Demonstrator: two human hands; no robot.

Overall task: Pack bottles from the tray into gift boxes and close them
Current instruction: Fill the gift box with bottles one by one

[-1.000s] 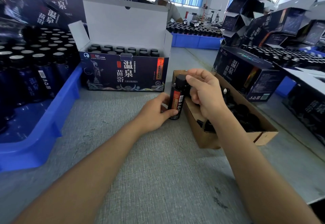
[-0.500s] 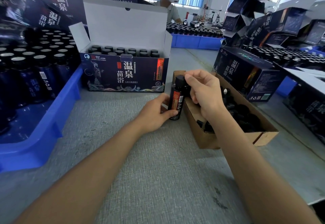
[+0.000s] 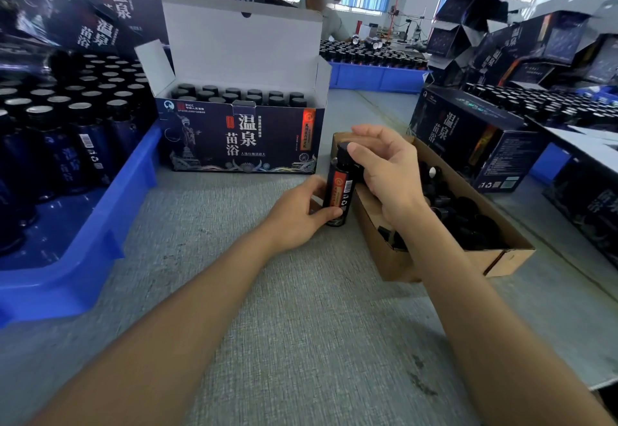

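Left hand (image 3: 296,216) grips the bottle (image 3: 337,191) upright to steady it while the right hand (image 3: 384,174) curls over its cap (image 3: 341,161) (probably tightening); the open gift box (image 3: 240,138) stands just beyond.

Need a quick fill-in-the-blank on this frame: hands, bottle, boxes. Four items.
1. The left hand grips the bottle, which stands on the ___.
2. The right hand grips the black ___ on top of that bottle.
3. The gift box behind the hands has its lid ___.
4. The tray of bottles at the left is coloured ___.
Missing words: table; cap; open; blue.
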